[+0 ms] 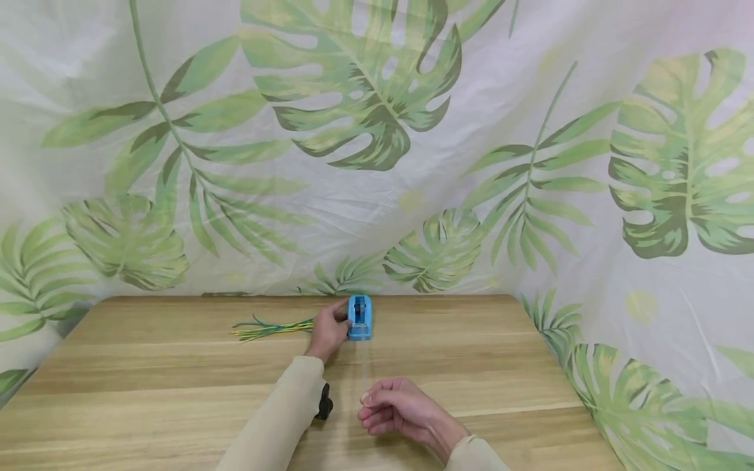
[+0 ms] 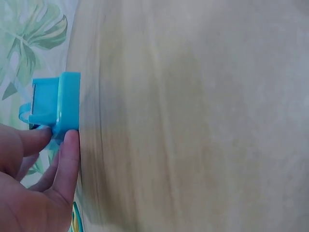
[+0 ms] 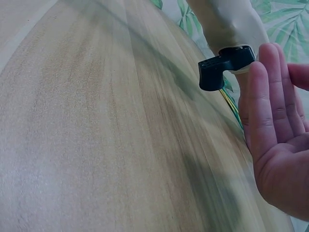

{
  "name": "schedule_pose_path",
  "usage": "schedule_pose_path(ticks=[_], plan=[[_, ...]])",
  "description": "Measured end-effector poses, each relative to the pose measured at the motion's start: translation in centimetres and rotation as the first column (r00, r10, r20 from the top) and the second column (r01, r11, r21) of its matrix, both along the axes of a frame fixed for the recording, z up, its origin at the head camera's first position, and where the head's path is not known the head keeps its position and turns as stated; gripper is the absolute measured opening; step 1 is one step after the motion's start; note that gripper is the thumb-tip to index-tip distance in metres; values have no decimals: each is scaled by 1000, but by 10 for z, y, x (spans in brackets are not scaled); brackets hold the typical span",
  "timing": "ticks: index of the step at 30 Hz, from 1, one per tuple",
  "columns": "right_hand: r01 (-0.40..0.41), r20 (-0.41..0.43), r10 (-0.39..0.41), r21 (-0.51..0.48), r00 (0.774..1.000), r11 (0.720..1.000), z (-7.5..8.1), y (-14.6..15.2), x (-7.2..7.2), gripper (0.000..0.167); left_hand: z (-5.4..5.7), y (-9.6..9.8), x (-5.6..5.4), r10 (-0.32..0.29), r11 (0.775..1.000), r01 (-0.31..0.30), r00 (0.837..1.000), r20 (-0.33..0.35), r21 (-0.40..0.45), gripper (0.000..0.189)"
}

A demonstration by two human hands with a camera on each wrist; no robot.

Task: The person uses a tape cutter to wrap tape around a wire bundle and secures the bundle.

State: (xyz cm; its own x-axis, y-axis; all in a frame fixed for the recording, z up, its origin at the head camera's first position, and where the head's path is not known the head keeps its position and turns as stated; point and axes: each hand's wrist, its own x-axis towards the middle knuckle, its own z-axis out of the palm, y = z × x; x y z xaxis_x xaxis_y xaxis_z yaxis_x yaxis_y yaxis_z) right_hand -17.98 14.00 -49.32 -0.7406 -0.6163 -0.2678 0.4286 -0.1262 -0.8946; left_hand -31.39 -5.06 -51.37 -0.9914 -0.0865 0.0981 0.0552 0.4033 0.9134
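On the wood-grained tabletop [image 1: 471,360], below centre of the head view, the blue plastic tape dispenser [image 1: 360,319] stood, its long axis running up and down the frame, its tape-feeding end toward the bottom. The outstretched left hand [image 1: 328,331] gripped its left side with thumb and fingers. The right hand [image 1: 403,409], lower centre, fingers bent, pinched a clear tape strip [image 1: 364,361].

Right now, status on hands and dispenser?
Left hand grips blue tape dispenser. Right hand pinches clear tape strip extending from it. Nothing seen blocking the strip; green-yellow strands beside left hand.
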Motion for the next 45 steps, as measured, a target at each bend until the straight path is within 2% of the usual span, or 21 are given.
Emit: schedule_pose_path(ticks=[5,10,13,16,20,25,29,33,39,43,45], plan=[[-7,7,7,13,1000,1000,0,0,0,4,-3,-3,5,-15,998,14,1000,17,63,46],[7,7,-7,19,1000,1000,-3,3,2,3,0,-17,8,-106,977,94,993,52,191,44],[2,14,-2,15,1000,1000,-3,5,2,3,7,-33,11,-152,962,145,988,15,231,40],[-9,16,9,9,1000,1000,-3,6,2,2,11,-55,11,-184,955,188,982,-38,229,38],[-14,16,14,5,1000,1000,-2,6,2,5,9,-90,10,-216,960,223,975,-59,169,39],[-11,13,11,6,1000,1000,-3,7,2,6,7,-129,12,-227,971,228,974,-23,72,46],[-7,9,7,4,1000,1000,-3,7,2,6,7,-148,13,-185,982,186,983,-13,28,45],[-17,5,17,0,1000,1000,-3,8,2,5,7,-159,12,-172,985,171,985,-29,-26,45],[-32,4,32,-9,999,999,-2,6,2,5,5,-172,11,-237,965,233,971,-15,-121,55],[-33,0,33,-10,999,999,-1,3,2,5,0,-182,9,-270,943,262,963,-9,-207,62],[-32,2,32,-10,999,999,0,2,1,5,-3,-186,7,-295,924,281,955,-17,-260,66]])
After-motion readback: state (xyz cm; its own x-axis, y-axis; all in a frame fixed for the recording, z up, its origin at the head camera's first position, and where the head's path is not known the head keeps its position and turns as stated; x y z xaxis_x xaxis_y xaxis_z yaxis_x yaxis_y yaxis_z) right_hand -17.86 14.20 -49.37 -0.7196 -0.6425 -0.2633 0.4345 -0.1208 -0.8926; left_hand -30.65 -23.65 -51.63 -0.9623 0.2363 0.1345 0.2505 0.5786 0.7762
